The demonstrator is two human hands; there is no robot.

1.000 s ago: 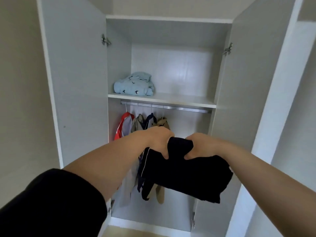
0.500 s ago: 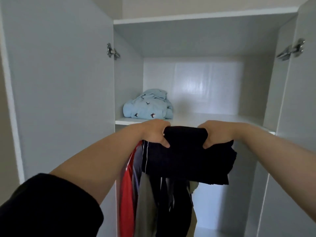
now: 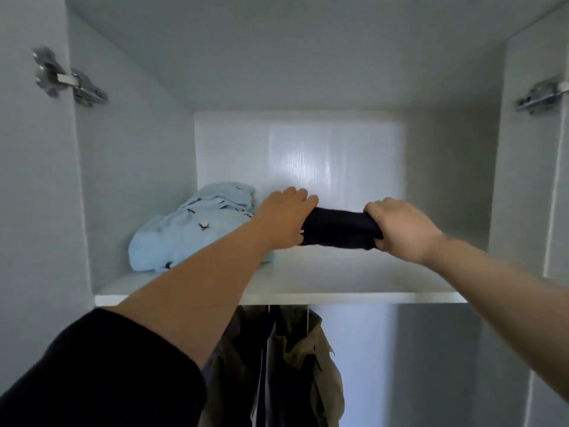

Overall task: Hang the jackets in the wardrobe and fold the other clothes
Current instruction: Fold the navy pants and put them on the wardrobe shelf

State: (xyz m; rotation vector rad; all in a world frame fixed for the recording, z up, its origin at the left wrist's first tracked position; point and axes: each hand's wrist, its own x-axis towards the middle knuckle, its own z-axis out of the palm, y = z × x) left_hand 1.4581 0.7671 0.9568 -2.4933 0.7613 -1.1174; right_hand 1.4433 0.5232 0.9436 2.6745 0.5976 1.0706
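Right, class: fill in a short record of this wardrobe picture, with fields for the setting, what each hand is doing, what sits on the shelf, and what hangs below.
setting: open wardrobe, seen from the head camera
left hand: grips the left end of the dark folded garment
right hand: grips its right end
garment position: over the shelf, beside the pile
on shelf: light blue patterned clothing, at the left
below shelf: hanging jackets, dark and khaki
door hardware: a metal hinge on the left door

Home bedroom, white wardrobe (image 3: 323, 292) shelf, hanging jackets (image 3: 295, 359), folded clothes (image 3: 191, 229)
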